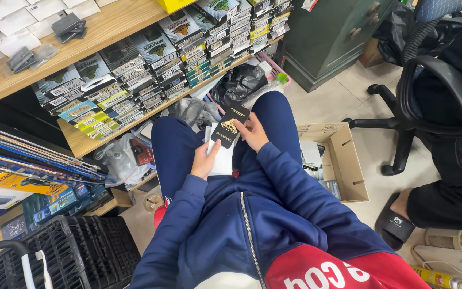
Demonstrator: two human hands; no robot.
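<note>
A slim black box with a gold emblem (230,124) sits up over the person's lap, tilted so its printed face looks back at them, as if held that way for reading. The right hand (251,132) has it by the right edge, fingers curled round it and thumb toward the front. The left hand (204,160) lies lower, closed loosely on a white packet (221,155) that rests flat on the left thigh, steadied there just under the black box. Both arms come out of a navy zip jacket with a red panel, and the legs are in matching blue trousers. Just ahead of the knees, a low wooden shelf (81,142) carries stacked rows of small boxes (135,80), labelled ends turned outward so they can be read from the seat. Between shelf and knees lie crumpled plastic bags (239,83). To the person's right an open cardboard carton (343,160) stands on the pale tiled floor (343,96), within easy reach. Beyond it are a black office chair (434,91) and another person's foot in a black slipper (397,219). A black plastic crate (76,251) sits at the near left.
</note>
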